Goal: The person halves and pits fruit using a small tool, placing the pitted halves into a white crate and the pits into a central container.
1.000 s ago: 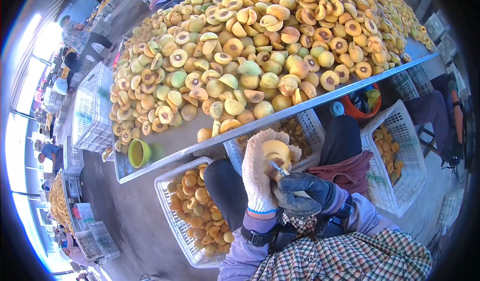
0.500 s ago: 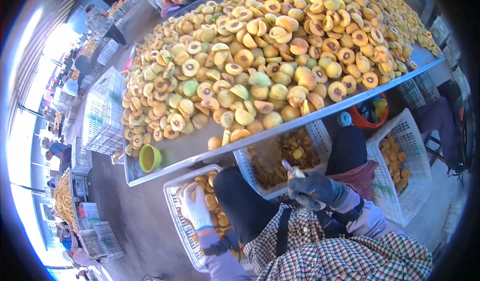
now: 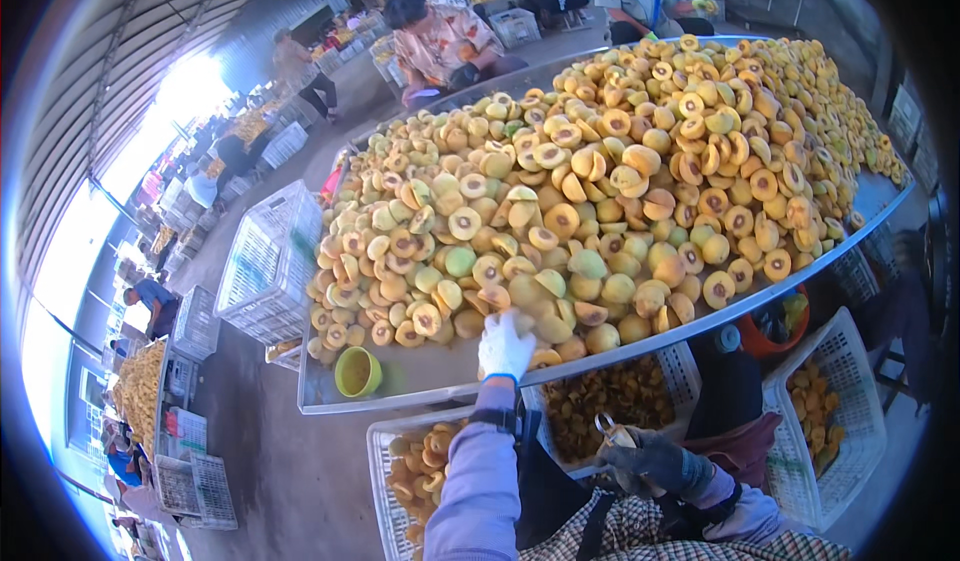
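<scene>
From my remote seat I see the cut fruit halves heaped on the metal worktop, higher toward the right and thinner along the near edge, where the raised rim probably checks any that roll. My left hand, white-gloved, reaches over that edge, left of its middle, with its fingers at the front of the heap; blur there means I cannot tell whether they have closed on a piece. My right hand, dark-gloved, is wrapped around a small loop-tipped tool, held low outside the near edge, likely so the metal loop is clear of the reaching arm. Around the green cup at the near left corner, visible grey metal gives some sliding room. Below the edge, a crate of brownish pieces between the knees and a fruit crate partly behind the left forearm leave tighter gaps.
</scene>
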`<state>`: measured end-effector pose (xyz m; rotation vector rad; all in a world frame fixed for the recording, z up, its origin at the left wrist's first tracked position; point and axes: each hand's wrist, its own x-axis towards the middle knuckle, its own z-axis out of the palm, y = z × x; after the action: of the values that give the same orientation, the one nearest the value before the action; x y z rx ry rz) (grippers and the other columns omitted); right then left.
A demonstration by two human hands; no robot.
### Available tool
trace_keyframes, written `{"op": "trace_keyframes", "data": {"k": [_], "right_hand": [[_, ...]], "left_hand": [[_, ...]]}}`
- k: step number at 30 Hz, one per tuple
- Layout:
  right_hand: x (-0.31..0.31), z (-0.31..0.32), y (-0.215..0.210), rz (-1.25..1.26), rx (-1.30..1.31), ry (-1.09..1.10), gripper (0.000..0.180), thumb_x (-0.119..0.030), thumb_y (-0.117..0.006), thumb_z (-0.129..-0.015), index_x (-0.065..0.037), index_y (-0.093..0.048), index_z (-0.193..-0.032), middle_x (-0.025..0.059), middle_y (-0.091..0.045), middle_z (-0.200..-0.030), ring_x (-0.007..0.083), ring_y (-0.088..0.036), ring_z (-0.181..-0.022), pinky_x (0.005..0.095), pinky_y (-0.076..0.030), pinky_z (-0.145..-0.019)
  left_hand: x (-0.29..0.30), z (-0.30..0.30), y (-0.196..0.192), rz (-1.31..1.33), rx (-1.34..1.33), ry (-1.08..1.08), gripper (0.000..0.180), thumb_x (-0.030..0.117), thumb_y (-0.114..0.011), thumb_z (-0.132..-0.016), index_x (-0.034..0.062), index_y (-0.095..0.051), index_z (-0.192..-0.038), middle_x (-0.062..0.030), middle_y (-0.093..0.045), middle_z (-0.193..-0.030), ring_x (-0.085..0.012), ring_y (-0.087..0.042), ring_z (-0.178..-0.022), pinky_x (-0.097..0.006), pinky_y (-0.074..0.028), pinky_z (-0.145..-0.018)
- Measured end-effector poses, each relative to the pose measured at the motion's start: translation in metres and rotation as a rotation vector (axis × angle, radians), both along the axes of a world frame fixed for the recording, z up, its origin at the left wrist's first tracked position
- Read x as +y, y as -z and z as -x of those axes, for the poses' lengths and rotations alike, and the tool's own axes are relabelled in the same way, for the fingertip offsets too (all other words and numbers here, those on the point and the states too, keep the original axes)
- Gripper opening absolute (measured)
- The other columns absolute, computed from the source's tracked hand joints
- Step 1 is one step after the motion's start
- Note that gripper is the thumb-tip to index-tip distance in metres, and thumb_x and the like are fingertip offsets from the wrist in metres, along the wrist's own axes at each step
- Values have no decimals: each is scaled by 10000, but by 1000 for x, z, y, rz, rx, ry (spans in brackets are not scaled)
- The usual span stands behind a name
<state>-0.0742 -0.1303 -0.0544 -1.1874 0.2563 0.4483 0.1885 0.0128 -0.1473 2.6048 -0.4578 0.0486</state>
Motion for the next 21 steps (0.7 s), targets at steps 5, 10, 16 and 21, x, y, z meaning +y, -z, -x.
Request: {"op": "trace_keyframes", "data": {"k": [5,10,16,21], "right_hand": [[-3,-2,-2,-28,-9,4,255,-315,-575,-933,-66,-554,-980,7,-530,-575,57,-482,-425,205,-358,-360],[4,-10,-22,-70,-32,28,189,-256,-580,-933,-92,-534,-1014,-23,-503,-588,53,-452,-426,212,-346,-377],[5,-9,-18,30,-149,94,197,-226,-577,-926,-81,-532,-1052,-2,-553,-653,79,-543,-531,245,-435,-469],[2,-6,-25,254,-378,126,233,-195,-577,-921,-32,-534,-1082,70,-612,-778,159,-608,-688,317,-471,-616]], "left_hand": [[9,18,-25,911,463,-134,384,151,-636,-806,31,-527,-1154,-156,-612,-1110,-299,-655,-901,-340,-541,-688],[9,88,-82,1644,926,55,381,72,-586,-823,66,-477,-1188,-166,-571,-1170,-314,-625,-948,-351,-544,-658],[-14,140,-105,1735,963,63,483,449,-587,-878,61,-526,-1158,-173,-559,-1195,-313,-595,-983,-372,-531,-667],[-23,161,-117,1614,971,29,603,521,-560,-878,30,-495,-1223,-205,-529,-1252,-317,-613,-928,-349,-531,-633]]}}
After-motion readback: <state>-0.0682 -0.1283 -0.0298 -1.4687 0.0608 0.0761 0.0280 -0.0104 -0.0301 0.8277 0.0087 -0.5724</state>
